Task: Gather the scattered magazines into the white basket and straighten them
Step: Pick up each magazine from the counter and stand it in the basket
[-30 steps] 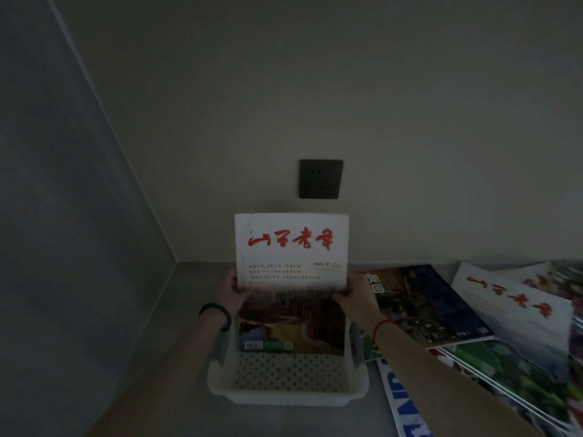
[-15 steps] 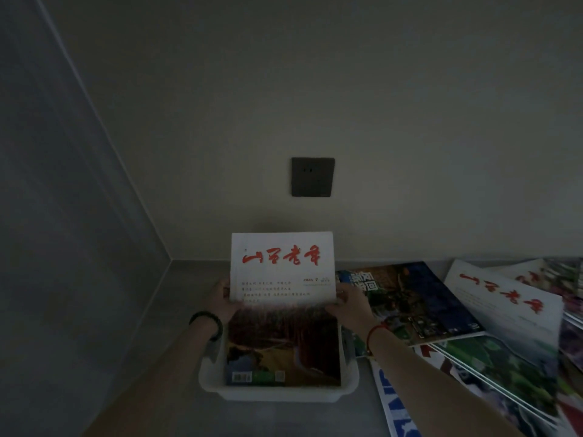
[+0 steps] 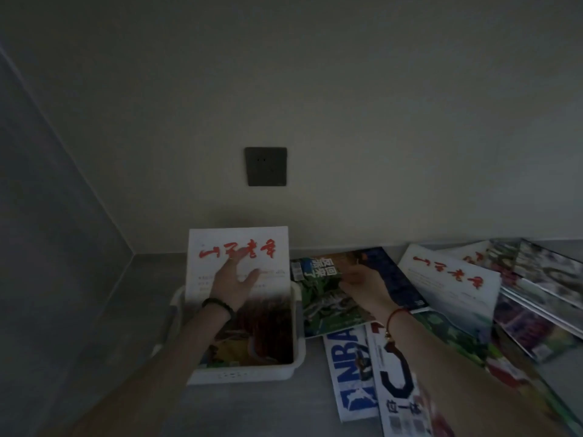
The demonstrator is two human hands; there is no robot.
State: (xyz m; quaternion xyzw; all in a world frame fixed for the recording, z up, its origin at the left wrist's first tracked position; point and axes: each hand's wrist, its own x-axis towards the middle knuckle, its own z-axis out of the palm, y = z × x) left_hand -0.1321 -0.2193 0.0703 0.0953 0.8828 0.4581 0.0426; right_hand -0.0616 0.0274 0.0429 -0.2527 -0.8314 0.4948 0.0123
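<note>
The left hand lies flat, fingers spread, on the white cover of a magazine standing in the basket — pressing it, not gripping. The right hand reaches over the green magazine just right of the basket, fingers curled at its far edge; whether they have closed on it is lost in blur and dim light.

The next move looks to turn on this: the green magazine lies flat, touching or nearly touching the basket's right wall, its long axis running away from the person and tilted a little — and the right hand is clearly the nearer one.

Beyond it more magazines fan out overlapping across the grey floor: thin, glossy, floppy sheets. The basket is rigid white plastic with rounded corners and a perforated front. A dark socket sits on the pale wall above.
</note>
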